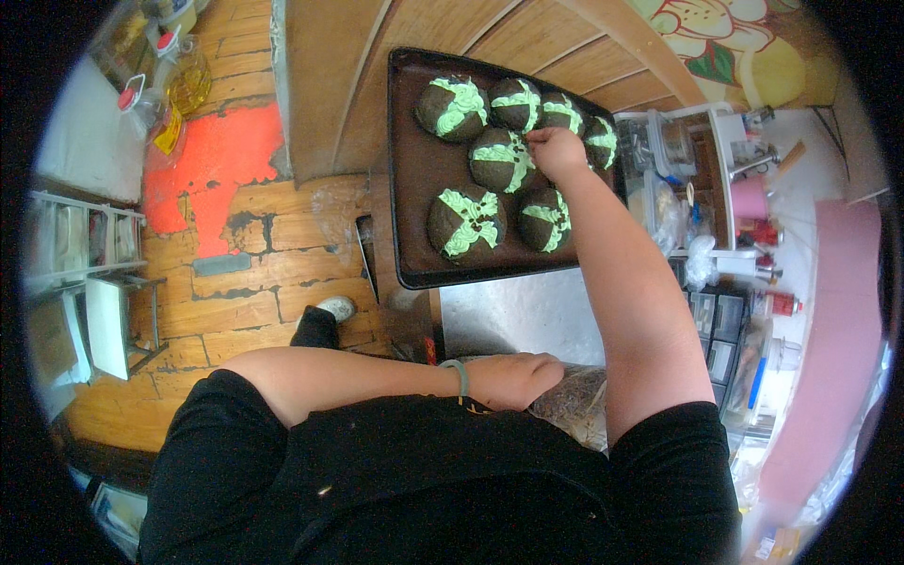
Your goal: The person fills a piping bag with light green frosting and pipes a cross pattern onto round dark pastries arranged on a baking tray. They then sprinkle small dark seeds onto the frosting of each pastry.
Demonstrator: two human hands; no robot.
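Several round dark-brown buns [489, 174] with piped pale-green cream [462, 106] sit on a black baking tray [424, 274]. Small dark bits dot the cream of the front left bun [467, 224], the middle bun and the front right bun [544, 222]. Over the right side of the middle bun, my right hand [560, 152] has its fingertips pinched together, with a tiny dark bit at their tips. Close to my body, my left hand [514, 381] grips a clear plastic bag [573, 397] of dark flaky contents; the bag is partly hidden by my arm and shirt.
A metal surface [522, 311] lies below the tray's near edge. To the right stand plastic tubs [671, 145] and black drawers [713, 318]. Oil bottles [187, 74] and a small white-topped stool [108, 325] are on the left, over the worn wood-pattern floor [233, 304].
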